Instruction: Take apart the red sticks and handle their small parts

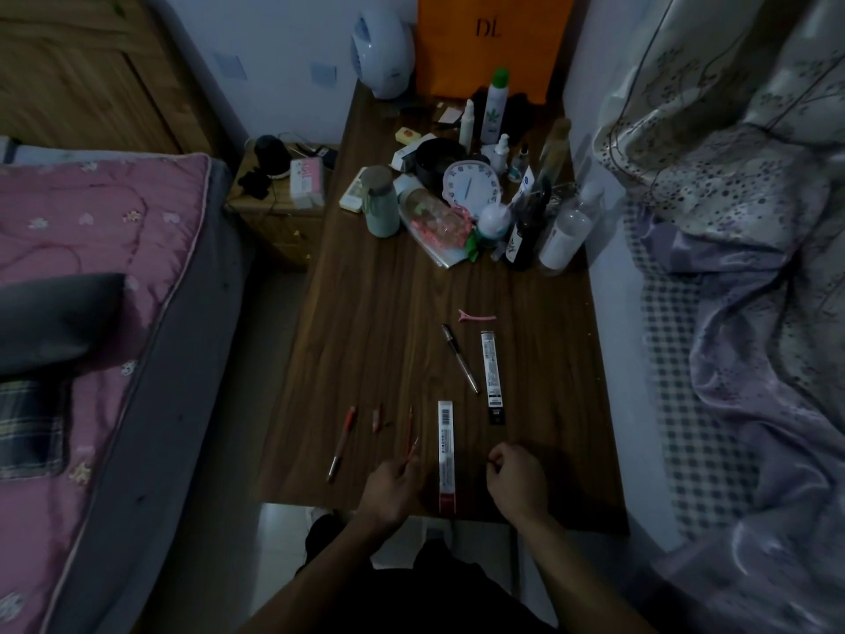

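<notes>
At the surface's near edge, the left hand pinches a thin red refill. The right hand is curled, its fingers pinching something too small to identify. Between them lies a white packet; farther off, a black pen.

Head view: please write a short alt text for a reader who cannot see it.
Two hands hover over the near edge of a dark wooden table: the left hand pinches a thin red pen part, and the right hand is curled, though whether it holds something is unclear. A white packet lies between them; toiletry bottles crowd the far end.
</notes>
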The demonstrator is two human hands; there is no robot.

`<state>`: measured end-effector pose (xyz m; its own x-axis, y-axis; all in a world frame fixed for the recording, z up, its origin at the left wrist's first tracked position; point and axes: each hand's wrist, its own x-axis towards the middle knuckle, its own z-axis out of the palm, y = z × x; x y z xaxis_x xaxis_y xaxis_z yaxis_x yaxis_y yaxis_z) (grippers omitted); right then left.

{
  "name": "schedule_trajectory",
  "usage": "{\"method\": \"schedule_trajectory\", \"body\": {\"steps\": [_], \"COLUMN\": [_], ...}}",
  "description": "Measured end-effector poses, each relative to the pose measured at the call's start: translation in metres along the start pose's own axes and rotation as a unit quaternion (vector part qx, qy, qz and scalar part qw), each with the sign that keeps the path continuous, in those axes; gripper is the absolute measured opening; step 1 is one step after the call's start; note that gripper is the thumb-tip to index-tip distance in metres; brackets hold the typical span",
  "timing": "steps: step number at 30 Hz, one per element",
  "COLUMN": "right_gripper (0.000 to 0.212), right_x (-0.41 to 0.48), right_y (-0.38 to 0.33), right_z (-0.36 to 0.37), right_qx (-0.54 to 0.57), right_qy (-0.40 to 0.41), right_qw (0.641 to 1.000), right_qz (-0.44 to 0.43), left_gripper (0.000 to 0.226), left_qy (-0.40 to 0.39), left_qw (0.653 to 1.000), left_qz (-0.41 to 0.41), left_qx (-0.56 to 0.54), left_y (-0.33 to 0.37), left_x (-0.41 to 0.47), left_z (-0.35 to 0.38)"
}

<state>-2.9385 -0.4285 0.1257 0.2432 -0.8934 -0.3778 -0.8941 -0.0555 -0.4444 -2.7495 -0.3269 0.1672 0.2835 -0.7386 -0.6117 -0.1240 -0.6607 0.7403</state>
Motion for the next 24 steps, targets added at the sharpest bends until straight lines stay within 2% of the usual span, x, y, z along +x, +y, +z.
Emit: {"method": "schedule_trajectory", "body": {"steps": [9, 14, 18, 21, 24], "right_gripper": [0.025, 0.019, 0.028, 0.018, 0.010], "right_x": [0.000, -0.010, -0.022, -0.028, -0.032], "right_y": [0.010, 0.014, 0.014, 0.005, -0.017], "right_z": [-0.007, -0.007, -0.015, -0.023, -0.031], "right_qx": [0.076, 0.178, 0.271, 0.295, 0.311], "right_qy": [-0.051, 0.000, 0.014, 0.013, -0.040], "right_qw": [0.996, 0.977, 0.948, 0.941, 0.942], "right_qz": [0.025, 0.118, 0.164, 0.163, 0.121], "left_gripper": [0.042, 0.043, 0.044, 0.045, 0.046], "left_qy": [-0.014, -0.007, 0.007, 0.012, -0.002], "left_qw": [0.999, 0.999, 0.999, 0.999, 1.000], "left_qz": [-0.010, -0.008, -0.005, -0.001, 0.010], "left_qx": [-0.043, -0.048, -0.053, -0.036, -0.001], "left_y": [0.002, 0.005, 0.009, 0.014, 0.022], "left_x": [-0.004, -0.006, -0.010, -0.012, -0.015], "left_z": [-0.003, -0.005, -0.007, -0.005, -0.005]}}
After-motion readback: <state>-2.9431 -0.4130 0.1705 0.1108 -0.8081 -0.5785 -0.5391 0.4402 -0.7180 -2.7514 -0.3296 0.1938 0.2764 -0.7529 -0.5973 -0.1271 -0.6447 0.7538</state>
